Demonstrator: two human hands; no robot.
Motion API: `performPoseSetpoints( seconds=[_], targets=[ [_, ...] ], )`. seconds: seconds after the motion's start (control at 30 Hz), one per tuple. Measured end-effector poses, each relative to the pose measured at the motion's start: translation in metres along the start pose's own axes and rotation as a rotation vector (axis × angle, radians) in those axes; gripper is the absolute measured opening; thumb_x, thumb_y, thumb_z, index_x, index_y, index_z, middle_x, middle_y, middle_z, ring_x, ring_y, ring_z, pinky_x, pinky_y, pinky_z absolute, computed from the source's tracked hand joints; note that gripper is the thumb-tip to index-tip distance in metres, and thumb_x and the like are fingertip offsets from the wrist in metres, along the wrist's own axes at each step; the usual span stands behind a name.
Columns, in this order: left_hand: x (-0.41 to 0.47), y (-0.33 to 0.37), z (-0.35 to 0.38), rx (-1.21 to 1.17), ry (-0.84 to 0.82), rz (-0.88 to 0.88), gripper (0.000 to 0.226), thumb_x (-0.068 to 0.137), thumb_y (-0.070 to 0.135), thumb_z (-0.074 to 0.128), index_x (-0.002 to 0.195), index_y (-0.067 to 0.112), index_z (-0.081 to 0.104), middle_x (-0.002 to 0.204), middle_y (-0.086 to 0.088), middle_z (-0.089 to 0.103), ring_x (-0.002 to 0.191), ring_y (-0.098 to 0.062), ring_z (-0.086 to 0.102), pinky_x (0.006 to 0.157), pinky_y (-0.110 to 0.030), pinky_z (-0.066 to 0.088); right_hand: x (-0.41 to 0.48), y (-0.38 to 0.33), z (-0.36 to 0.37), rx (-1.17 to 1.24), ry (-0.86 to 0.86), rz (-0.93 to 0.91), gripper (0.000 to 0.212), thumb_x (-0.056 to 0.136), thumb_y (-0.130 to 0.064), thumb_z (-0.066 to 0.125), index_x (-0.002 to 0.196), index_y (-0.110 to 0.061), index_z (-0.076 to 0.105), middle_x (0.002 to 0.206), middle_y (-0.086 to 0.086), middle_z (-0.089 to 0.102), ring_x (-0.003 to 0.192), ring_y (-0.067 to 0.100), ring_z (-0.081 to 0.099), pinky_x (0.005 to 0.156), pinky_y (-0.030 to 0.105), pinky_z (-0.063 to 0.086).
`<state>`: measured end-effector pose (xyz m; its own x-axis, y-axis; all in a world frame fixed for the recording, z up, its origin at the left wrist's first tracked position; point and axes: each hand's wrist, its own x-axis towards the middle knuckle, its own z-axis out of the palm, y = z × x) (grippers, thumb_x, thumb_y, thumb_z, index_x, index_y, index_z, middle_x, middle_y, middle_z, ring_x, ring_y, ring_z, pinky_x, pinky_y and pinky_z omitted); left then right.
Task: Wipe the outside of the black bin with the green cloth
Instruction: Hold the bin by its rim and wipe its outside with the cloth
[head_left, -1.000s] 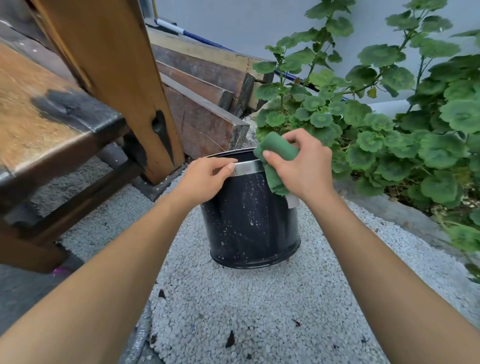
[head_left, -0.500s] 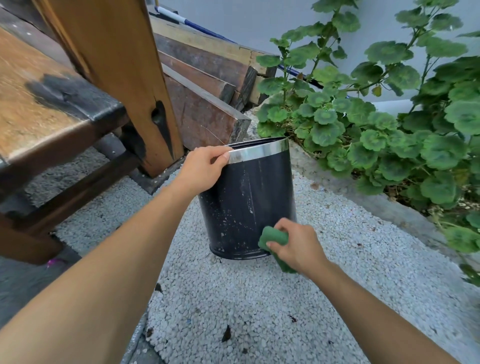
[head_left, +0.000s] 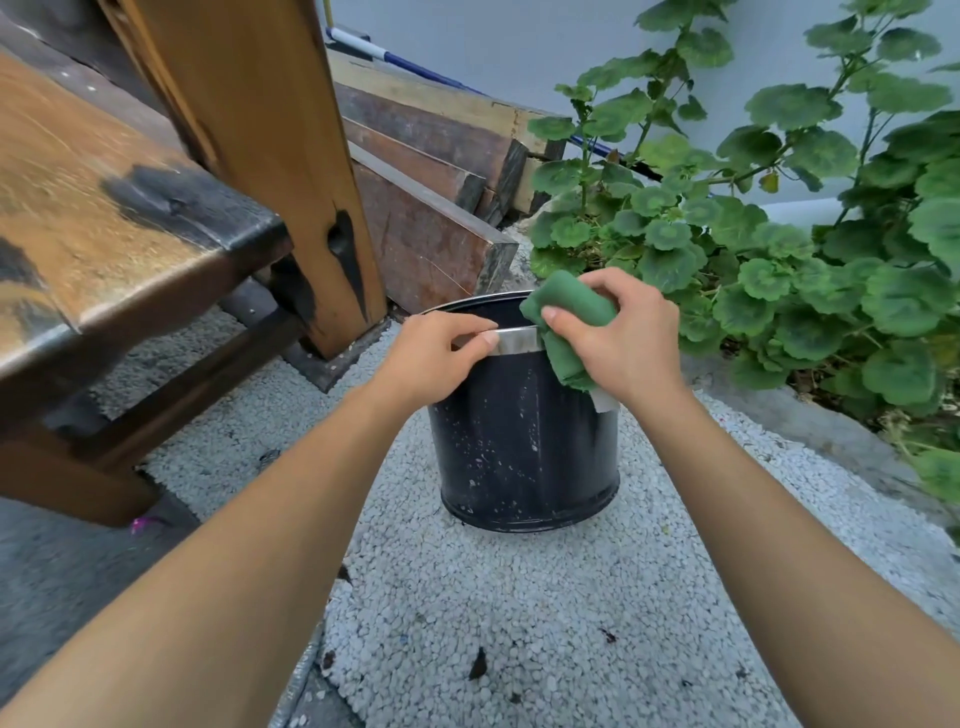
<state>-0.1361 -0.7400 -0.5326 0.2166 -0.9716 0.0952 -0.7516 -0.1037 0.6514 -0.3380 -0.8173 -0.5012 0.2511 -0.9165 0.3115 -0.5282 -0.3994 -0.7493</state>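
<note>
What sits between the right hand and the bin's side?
In the head view, the green cloth lies between the right hand and the black bin, pressed near its silver rim.

No readable txt anywhere — no labels, brands, nos. or signs. Black bin (head_left: 524, 441) shows only pale specks & a plain silver rim band; green cloth (head_left: 569, 322) is unmarked — nothing legible on either.

Green cloth (head_left: 567, 317) at black bin (head_left: 524, 441) rim (both hands there).
</note>
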Motion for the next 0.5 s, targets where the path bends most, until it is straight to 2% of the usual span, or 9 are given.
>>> performPoseSetpoints(
  seconds=[0.07,0.13,0.23,0.27,0.33,0.4,0.5],
  targets=[
    [-0.002,0.000,-0.002,0.011,-0.009,0.017,0.030,0.102,0.035,0.057,0.126,0.026,0.073,0.108,0.014,0.073,0.073,0.023,0.053,0.063,0.004,0.034,-0.001,-0.001,0.009,-0.007,-0.003,-0.025,0.024,0.079,-0.039,0.085,0.095,-0.026,0.072,0.085,-0.013,0.070,0.082,0.009,0.062,0.074,0.020,0.041],
    [-0.002,-0.002,-0.004,0.027,-0.004,0.020,0.031,0.104,0.031,0.055,0.130,0.026,0.070,0.122,0.012,0.072,0.082,0.008,0.057,0.074,-0.006,0.036,-0.005,0.003,0.018,-0.023,0.022,-0.076,0.024,0.079,-0.035,0.084,0.096,-0.024,0.071,0.087,-0.010,0.071,0.082,0.012,0.062,0.072,0.018,0.038],
    [0.001,-0.006,-0.004,0.008,-0.004,0.008,0.033,0.105,0.024,0.052,0.134,0.025,0.067,0.128,0.006,0.070,0.116,-0.016,0.061,0.093,-0.023,0.040,-0.019,0.017,0.029,-0.109,-0.030,-0.148,0.026,0.077,-0.033,0.085,0.096,-0.024,0.070,0.090,-0.004,0.070,0.081,0.014,0.061,0.072,0.022,0.040],
    [0.002,-0.007,-0.003,-0.002,-0.004,-0.006,0.034,0.106,0.022,0.051,0.136,0.024,0.065,0.132,0.004,0.068,0.129,-0.019,0.056,0.103,-0.027,0.040,-0.027,0.024,0.033,-0.150,-0.091,-0.148,0.027,0.077,-0.034,0.085,0.096,-0.024,0.069,0.090,-0.003,0.069,0.081,0.015,0.061,0.073,0.025,0.043],
    [0.005,-0.009,-0.001,-0.017,0.001,-0.041,0.036,0.107,0.020,0.048,0.140,0.023,0.061,0.143,0.002,0.061,0.146,-0.020,0.040,0.119,-0.037,0.030,-0.049,0.040,0.041,-0.225,-0.239,-0.110,0.028,0.077,-0.035,0.085,0.097,-0.027,0.066,0.091,-0.005,0.065,0.081,0.015,0.061,0.073,0.031,0.049],
    [0.008,-0.011,0.000,-0.024,0.017,-0.061,0.037,0.107,0.020,0.047,0.143,0.024,0.057,0.149,0.003,0.056,0.151,-0.021,0.031,0.123,-0.044,0.022,-0.076,0.059,0.047,-0.285,-0.399,-0.052,0.028,0.079,-0.036,0.084,0.095,-0.030,0.062,0.092,-0.009,0.061,0.082,0.012,0.060,0.074,0.029,0.052],
    [0.009,-0.015,0.001,-0.042,0.036,-0.067,0.038,0.108,0.018,0.045,0.144,0.025,0.056,0.151,0.005,0.053,0.153,-0.022,0.028,0.124,-0.047,0.019,-0.117,0.086,0.052,-0.392,-0.639,-0.021,0.026,0.084,-0.035,0.080,0.096,-0.033,0.057,0.095,-0.013,0.055,0.085,0.012,0.060,0.076,0.026,0.052]
  ],
)
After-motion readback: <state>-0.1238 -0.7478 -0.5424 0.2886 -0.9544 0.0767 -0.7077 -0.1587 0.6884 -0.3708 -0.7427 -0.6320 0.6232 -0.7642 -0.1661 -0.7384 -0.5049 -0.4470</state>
